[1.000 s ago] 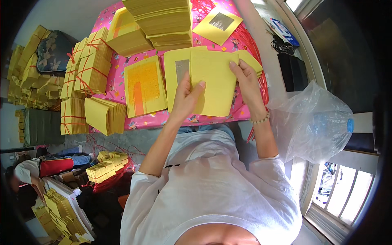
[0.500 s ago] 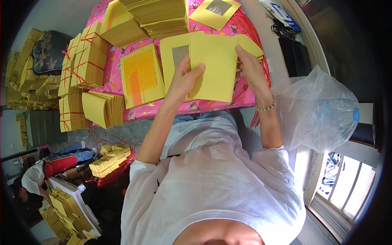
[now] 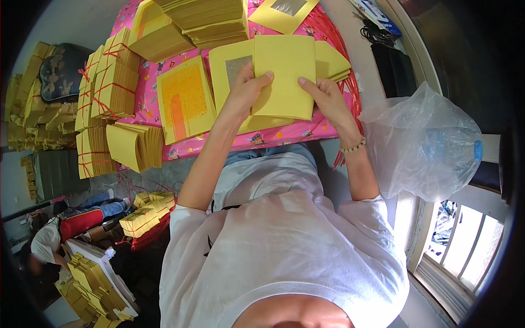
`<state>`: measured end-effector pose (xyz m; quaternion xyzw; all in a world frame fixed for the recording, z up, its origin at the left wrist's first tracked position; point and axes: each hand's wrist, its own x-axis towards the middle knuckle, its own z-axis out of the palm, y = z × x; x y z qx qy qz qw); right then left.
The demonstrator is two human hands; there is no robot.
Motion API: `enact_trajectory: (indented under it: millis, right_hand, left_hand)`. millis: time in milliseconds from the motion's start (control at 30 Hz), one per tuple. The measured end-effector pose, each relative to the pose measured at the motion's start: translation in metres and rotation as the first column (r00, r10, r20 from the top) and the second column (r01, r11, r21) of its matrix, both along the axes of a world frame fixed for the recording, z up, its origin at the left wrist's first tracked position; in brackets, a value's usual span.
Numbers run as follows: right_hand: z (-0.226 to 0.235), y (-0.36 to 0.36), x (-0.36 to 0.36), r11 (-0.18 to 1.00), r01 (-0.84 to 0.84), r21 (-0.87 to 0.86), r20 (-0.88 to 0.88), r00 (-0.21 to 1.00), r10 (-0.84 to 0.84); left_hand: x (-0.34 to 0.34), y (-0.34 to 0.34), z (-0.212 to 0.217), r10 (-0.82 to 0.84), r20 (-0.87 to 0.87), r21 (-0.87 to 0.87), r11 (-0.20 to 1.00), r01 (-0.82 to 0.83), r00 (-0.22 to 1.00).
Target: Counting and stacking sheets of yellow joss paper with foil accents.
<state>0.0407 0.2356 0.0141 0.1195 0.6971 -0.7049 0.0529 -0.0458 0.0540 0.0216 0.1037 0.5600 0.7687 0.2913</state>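
Note:
A folded yellow paper sheet (image 3: 284,74) is held up over the pink table (image 3: 284,134). My left hand (image 3: 243,90) grips its lower left edge, thumb on top. My right hand (image 3: 325,98) pinches its lower right edge; a bead bracelet sits on that wrist. Under the sheet lies a stack of yellow sheets with a silver square (image 3: 235,68). To the left lies a stack with an orange printed square (image 3: 183,98). A small pile of folded yellow sheets (image 3: 333,60) rests to the right of the held one.
Tall piles of yellow paper (image 3: 208,19) stand at the table's far side. Bundles tied with red string (image 3: 109,82) line the left edge. A clear plastic bag (image 3: 424,145) sits to the right. More bundles (image 3: 145,216) and another person (image 3: 49,240) are on the floor at lower left.
Both hands have lifted the folded yellow sheet off the stack and drawn it toward me; my right hand slid from its upper edge down to its lower right edge.

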Motion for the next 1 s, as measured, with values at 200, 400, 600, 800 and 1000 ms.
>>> enact_trajectory:
  millis: [200, 400, 600, 800, 1000]
  right_hand:
    - [0.020, -0.012, 0.005, 0.999, 0.047, -0.027, 0.027, 0.999, -0.046]
    - [0.003, -0.010, 0.009, 0.999, -0.021, -0.050, 0.015, 1.000, 0.022]
    - [-0.006, -0.017, 0.021, 1.000, 0.018, -0.025, 0.039, 0.999, -0.017]
    - [-0.009, -0.014, 0.019, 0.992, 0.112, -0.061, -0.039, 0.993, -0.115]
    - [-0.015, 0.026, -0.006, 0.954, 0.260, -0.147, -0.144, 0.949, -0.281]
  left_hand:
    - [-0.008, 0.001, -0.002, 0.031, -0.029, -0.034, 0.999, -0.032, 0.999]
    - [-0.010, 0.004, -0.007, 0.043, -0.045, 0.007, 0.999, -0.043, 0.998]
    - [-0.014, 0.005, -0.002, 0.090, -0.081, -0.024, 0.995, -0.092, 0.993]
    - [-0.017, 0.008, -0.005, 0.056, -0.138, -0.046, 0.997, -0.063, 0.989]
    - [-0.024, 0.023, 0.009, -0.213, -0.227, -0.189, 0.967, 0.171, 0.950]
